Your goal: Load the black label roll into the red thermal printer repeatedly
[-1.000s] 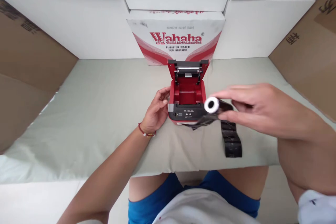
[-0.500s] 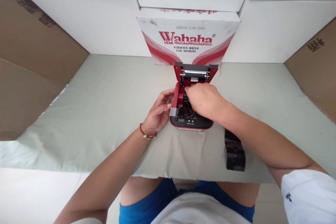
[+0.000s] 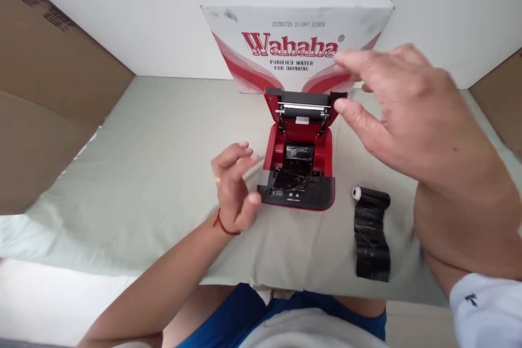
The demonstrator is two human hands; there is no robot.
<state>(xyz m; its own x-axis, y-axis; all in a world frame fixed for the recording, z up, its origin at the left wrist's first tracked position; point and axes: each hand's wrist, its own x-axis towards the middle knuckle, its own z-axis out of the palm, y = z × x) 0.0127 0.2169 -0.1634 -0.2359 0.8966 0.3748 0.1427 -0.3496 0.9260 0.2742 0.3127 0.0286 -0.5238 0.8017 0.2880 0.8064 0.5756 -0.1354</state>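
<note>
A small red and black label printer [image 3: 328,147] sits on the cloth with its lid [image 3: 305,97] raised. Inside its bay lies a roll of black ribbon [image 3: 298,160], its loose end draped over the front panel. My left hand [image 3: 234,187] is just left of the printer, fingers curved and apart, holding nothing. Above and to the right of the lid, my right hand [image 3: 408,103] hovers with thumb and fingers spread and nothing between them; whether its thumb touches the lid's corner I cannot tell. A second black ribbon roll [image 3: 371,223] lies partly unrolled at the right.
Behind the printer stands a white and red Wahaha carton [image 3: 289,16]. White boxes [image 3: 163,22] form a wall at the back. Brown cardboard [image 3: 53,103] flanks the left side and more brown cardboard [image 3: 499,84] the right. Pale green cloth [image 3: 163,147] covers the table.
My right hand has left the printer's bay and risen to the right, uncovering the ribbon roll inside. My left hand has let go of the printer's side and shifted left.
</note>
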